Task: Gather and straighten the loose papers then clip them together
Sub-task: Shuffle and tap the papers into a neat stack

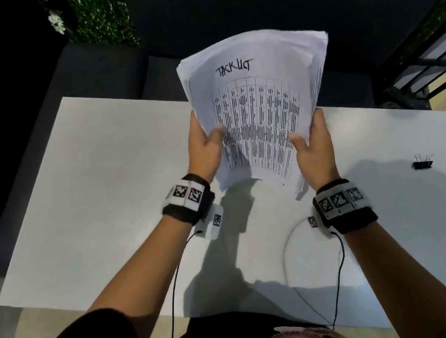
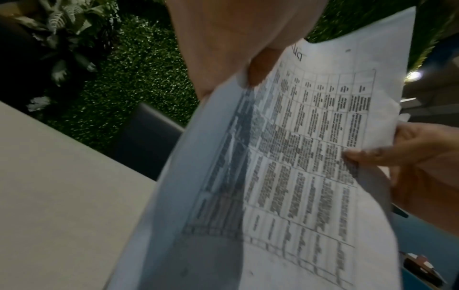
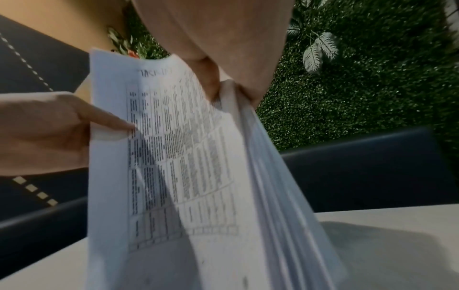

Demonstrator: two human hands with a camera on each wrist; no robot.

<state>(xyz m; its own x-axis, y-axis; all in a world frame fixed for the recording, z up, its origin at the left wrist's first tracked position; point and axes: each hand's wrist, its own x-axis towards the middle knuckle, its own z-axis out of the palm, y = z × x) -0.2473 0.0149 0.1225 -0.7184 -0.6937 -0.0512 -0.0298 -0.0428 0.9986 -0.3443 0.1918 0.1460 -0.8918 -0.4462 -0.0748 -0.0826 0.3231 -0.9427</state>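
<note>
One stack of papers [image 1: 257, 103], two hands, one clip [image 1: 422, 164].
Left hand [image 1: 204, 148] and right hand [image 1: 314, 148] each pinch a side edge, stack upright above the counter [image 1: 94, 197]; clip lies well right.

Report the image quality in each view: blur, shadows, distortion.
Head view: wide-angle bend at the table edges, hard arm shadows on it, stack of papers fairly sharp. Left wrist view: motion-blurred print, left hand looming. Right wrist view: the sheets smeared, right hand close.

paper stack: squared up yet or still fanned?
Still fanned. The paper stack, held off the table, shows staggered sheet edges on its right side.
</note>
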